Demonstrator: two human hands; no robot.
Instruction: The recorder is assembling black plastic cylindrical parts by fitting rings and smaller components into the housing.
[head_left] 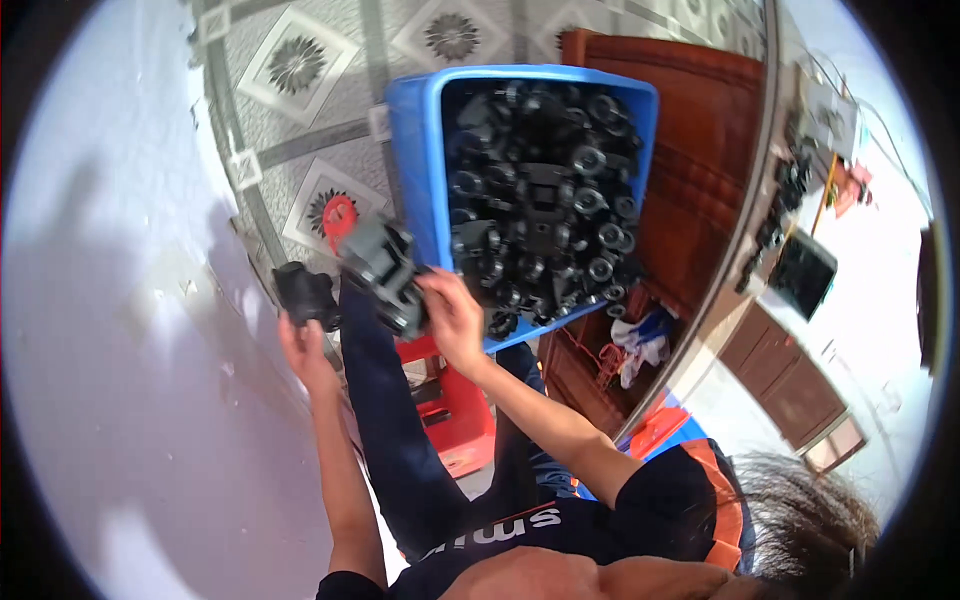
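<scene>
The right hand (455, 312), in the head view, grips a blurred grey-black moulded plastic part (380, 262) above the lap, just left of a blue plastic bin (418, 150) filled with black ring-ended plastic parts (545, 205). The left hand (305, 355) has its fingertips at the lower end of a second black plastic part (304, 294) near the white wall (130, 330); whether they grasp it, I cannot tell.

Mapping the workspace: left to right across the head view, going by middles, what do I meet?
Pale wall → left hand → dark plastic part in the other hand → right hand → blue bin → reddish-brown wooden panel.
</scene>
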